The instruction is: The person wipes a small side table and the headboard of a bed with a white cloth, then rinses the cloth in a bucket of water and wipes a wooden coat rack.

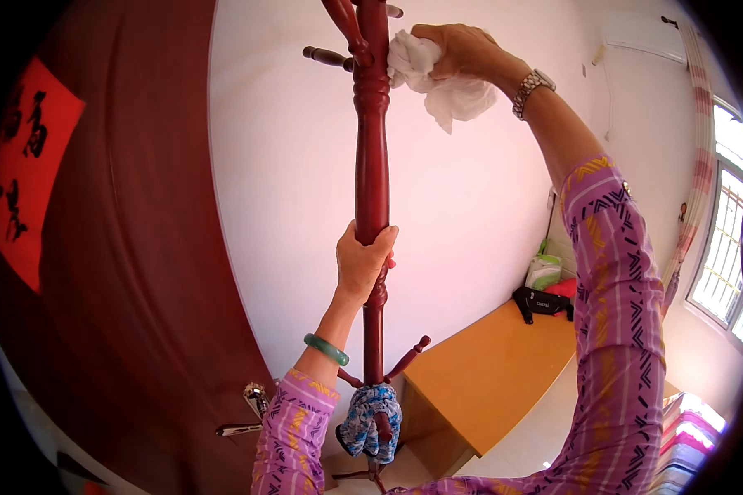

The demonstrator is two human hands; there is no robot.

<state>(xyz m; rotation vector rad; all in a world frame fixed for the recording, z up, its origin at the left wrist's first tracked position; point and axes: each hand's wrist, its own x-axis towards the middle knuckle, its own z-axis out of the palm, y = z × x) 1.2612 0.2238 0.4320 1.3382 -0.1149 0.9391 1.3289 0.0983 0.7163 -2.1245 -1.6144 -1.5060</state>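
A dark red wooden coat stand (pixel 372 157) rises through the middle of the view, its turned post carrying pegs near the top and lower down. My left hand (pixel 362 262) is wrapped around the post at mid-height. Up at the pegs, my right hand (pixel 470 54) grips a crumpled white cloth (pixel 414 59), which touches or nearly touches the post's right side. Part of the cloth hangs loose below the hand. A blue patterned fabric item (pixel 370 422) hangs on a lower peg.
To the left stands a dark red door (pixel 157 247) with a metal handle (pixel 256 400) and a red paper sheet (pixel 37 173). A yellow-brown table (pixel 495 371) at the right bears a black bag (pixel 541 304). Beyond are a barred window (pixel 722 239), a curtain (pixel 695 165) and striped bedding (pixel 685 445).
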